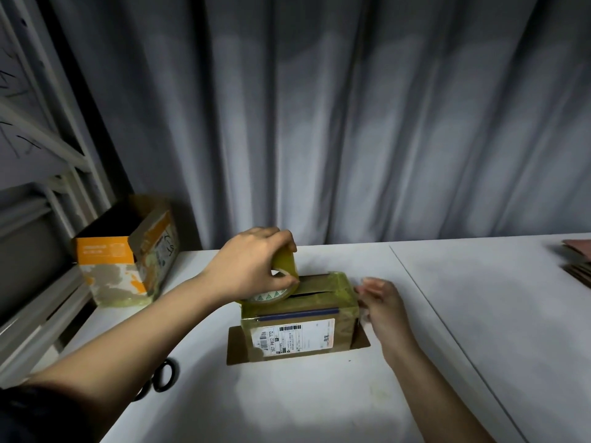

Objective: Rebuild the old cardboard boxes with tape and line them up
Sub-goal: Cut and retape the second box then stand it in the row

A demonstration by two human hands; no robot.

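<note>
Standing on the white table (287, 407), centre of view, the small cardboard box (300, 321) with its long axis running left to right, label side facing the camera, a loose flap lying flat under its base. Running along that same axis on the top face, the seam between the closed flaps, lying open as a dark slit. Gripping the tape roll (281, 282) from above at the box's left top end, the left hand (249, 266), fingers curled over the roll's rim and thumb tucked at its core, roll tilted and touching the top edge. Hovering just beside the box's right end, the right hand (380, 302), fingers loosely bent and blurred, holding nothing; touching the end face or not, impossible to tell. Judging from this, taping along the seam probably meaning drawing the roll rightward from the left end toward the right hand, the nearer one for pressing the strip down at the far end. Waiting well apart at the table's back-left corner, an orange-and-white box (128, 266) with its top open.
</note>
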